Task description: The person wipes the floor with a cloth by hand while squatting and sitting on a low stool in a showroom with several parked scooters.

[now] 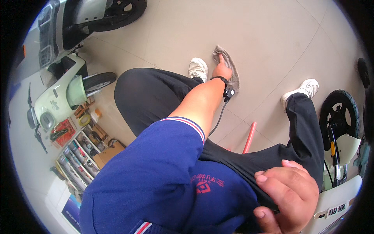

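My left hand (pixel 223 71) reaches down to the tiled floor and presses on a grey-brown cloth (pixel 234 80), gripping it with one finger stretched forward. A black band circles that wrist, with a black plug and cable (pixel 228 94) hanging beside it. My right hand (pixel 292 193) is raised close to my body, over my right thigh. Its fingers are loosely bent, the thumb stands apart, and nothing shows between them. The palm is hidden.
Left stand a pale green scooter (pixel 58 97) and a grey one (pixel 78 27). A shelf (pixel 80 156) of parts is behind them. A red bar (pixel 249 137) shows between my legs. On the right are a black wheel (pixel 339 113) and a white scooter panel (pixel 339 201).
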{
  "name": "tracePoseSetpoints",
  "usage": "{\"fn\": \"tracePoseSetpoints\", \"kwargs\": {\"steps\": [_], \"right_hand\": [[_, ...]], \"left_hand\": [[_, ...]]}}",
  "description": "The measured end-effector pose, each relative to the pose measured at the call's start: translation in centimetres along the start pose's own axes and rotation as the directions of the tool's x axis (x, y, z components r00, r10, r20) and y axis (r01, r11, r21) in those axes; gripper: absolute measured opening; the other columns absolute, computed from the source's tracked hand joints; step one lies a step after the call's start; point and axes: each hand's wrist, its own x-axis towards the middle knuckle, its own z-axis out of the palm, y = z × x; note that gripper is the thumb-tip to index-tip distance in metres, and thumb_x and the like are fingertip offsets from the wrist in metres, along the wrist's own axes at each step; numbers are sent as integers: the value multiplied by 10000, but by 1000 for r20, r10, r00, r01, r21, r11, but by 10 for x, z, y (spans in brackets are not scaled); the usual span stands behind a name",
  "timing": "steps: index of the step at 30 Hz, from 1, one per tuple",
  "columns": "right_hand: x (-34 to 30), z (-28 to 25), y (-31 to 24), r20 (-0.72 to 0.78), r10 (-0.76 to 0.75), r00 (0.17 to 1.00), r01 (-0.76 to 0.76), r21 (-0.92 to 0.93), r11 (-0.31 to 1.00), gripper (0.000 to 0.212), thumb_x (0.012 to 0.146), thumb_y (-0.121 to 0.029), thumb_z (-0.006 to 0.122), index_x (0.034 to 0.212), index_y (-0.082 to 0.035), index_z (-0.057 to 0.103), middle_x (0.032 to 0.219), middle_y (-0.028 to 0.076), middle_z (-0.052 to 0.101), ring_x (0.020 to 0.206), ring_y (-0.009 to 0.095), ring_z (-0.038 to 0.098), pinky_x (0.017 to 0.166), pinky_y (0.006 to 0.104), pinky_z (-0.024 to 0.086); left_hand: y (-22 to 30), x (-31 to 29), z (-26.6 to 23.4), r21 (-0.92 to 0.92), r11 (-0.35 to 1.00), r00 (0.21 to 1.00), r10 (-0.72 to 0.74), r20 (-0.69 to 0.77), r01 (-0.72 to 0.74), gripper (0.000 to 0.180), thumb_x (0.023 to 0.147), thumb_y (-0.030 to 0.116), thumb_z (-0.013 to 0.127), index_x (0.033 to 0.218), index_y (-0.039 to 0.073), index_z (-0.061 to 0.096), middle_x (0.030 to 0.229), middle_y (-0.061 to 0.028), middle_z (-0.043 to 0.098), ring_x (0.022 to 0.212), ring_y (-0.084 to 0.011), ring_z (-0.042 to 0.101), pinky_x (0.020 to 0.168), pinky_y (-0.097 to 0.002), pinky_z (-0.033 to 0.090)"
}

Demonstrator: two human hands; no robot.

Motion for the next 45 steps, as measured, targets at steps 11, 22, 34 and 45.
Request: {"fn": "tracePoseSetpoints", "kwargs": {"steps": [11,22,34,45], "right_hand": [[-5,4,3,-17,-29,999,29,-6,1000,312,839,-202,707,1078,-3,687,1030,155,707,932,329,698,912,454,526],[8,11,-1,-14,-56,998,56,-17,998,297,851,-216,704,1049,5,694,1011,153,709,920,322,699,891,438,535],[26,20,0,34,-38,999,39,-34,999,299,854,-205,701,1066,4,688,1019,154,702,924,324,692,899,429,531],[17,20,9,-31,-41,999,42,45,998,356,802,-155,735,1118,-10,658,1036,156,687,899,326,680,861,416,537]], "left_hand": [[-94,-73,89,197,976,972,-129,197,89,987,859,287,626,1616,156,5,1194,-258,677,1102,-404,667,969,-501,509],[-32,-4,25,-83,976,979,-204,-27,201,997,853,232,628,1604,88,-11,1204,-285,658,1099,-420,653,972,-462,510],[-39,-31,49,-108,974,980,-198,7,197,958,842,199,621,1604,107,48,1168,-265,681,1085,-412,668,953,-480,520],[22,8,7,9,994,992,-111,-57,112,934,865,248,584,1576,-32,48,1143,-265,693,1073,-408,671,942,-459,525]]}}
